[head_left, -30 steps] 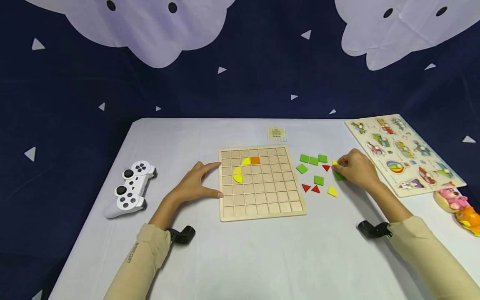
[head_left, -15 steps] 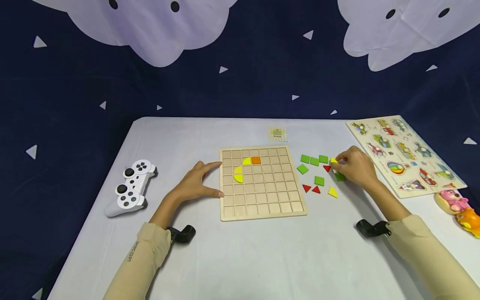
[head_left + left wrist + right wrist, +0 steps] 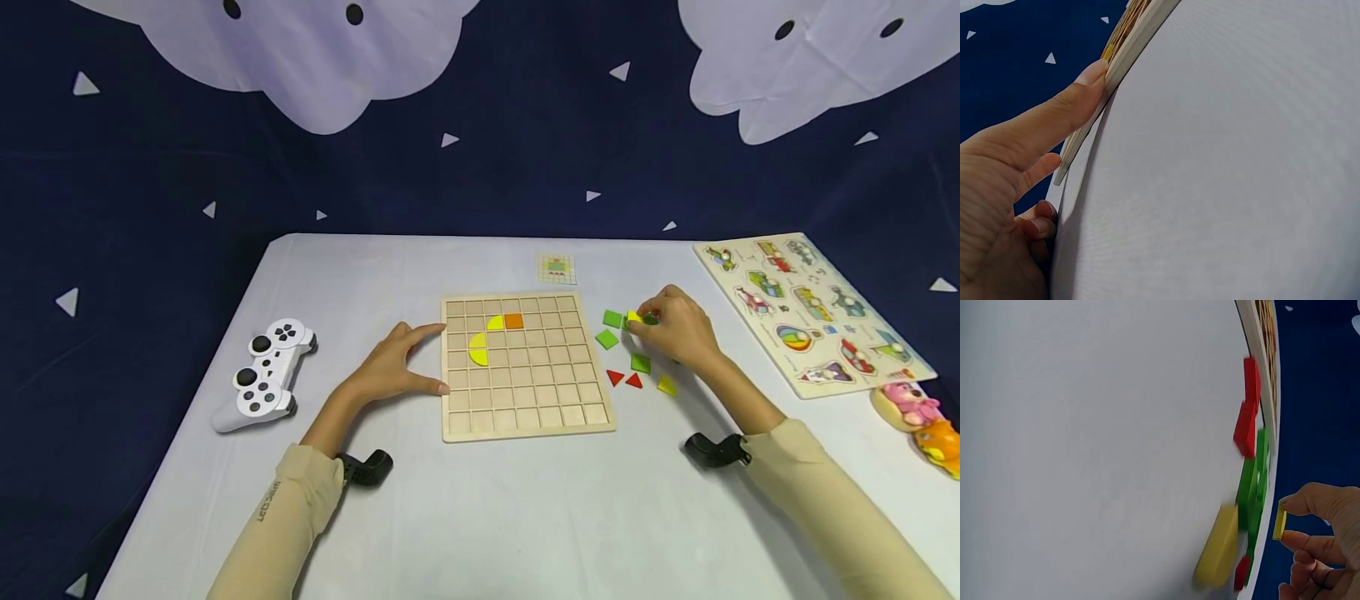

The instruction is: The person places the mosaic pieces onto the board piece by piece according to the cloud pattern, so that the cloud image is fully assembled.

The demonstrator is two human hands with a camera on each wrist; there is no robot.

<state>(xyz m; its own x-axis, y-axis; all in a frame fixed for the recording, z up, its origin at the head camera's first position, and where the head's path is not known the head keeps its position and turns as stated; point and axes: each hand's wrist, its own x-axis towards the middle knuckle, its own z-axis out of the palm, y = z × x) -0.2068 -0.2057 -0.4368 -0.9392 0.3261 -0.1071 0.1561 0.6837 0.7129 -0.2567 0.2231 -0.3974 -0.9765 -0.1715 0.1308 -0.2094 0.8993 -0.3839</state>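
Observation:
My right hand (image 3: 678,329) pinches a small yellow tile (image 3: 1280,524) between thumb and forefinger, above the loose tiles right of the board; its exact shape is unclear. My left hand (image 3: 390,367) lies at the left side of the wooden grid board (image 3: 551,421), thumb and forefinger spread apart and touching its edge. In the left wrist view the thumb (image 3: 1088,81) presses against the board's rim. On the grid are a yellow half-round shape (image 3: 478,350), a yellow quarter-circle tile (image 3: 496,322) and an orange square tile (image 3: 513,321).
Several green square tiles (image 3: 607,339), red triangle tiles (image 3: 614,377) and another yellow tile (image 3: 667,385) lie right of the board. A patterned card (image 3: 557,268) lies behind it. A white game controller (image 3: 273,371), a picture puzzle board (image 3: 817,317) and colourful toys (image 3: 911,404) flank the work area.
The right hand has lifted the yellow tile from the right side of the loose pieces and moved left with it. The left hand has stayed at the board's edge.

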